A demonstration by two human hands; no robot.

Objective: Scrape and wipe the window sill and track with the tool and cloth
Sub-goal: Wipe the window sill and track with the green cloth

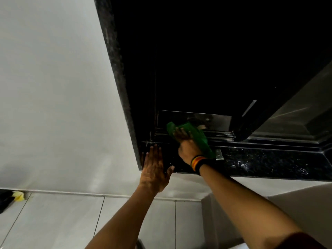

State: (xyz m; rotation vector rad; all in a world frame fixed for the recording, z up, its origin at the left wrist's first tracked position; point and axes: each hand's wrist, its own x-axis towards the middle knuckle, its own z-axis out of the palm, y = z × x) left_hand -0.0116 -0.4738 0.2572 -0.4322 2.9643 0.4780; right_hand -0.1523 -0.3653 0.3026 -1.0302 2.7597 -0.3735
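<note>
A green cloth (197,137) lies over the window track (221,134) at the left end of the dark opening. My right hand (185,142) presses down on the cloth with its fingers gripping it; a striped wristband sits on that wrist. A small silver metal tool (219,154) rests on the black speckled sill (260,162) just right of my right wrist. My left hand (154,169) lies flat and spread on the sill's left corner, holding nothing.
The black stone window frame (115,69) rises at the left beside a white wall (53,87). An opened window sash (287,114) angles in at the right. Below are pale floor tiles (71,221) and a yellow and black object (16,195) at the far left.
</note>
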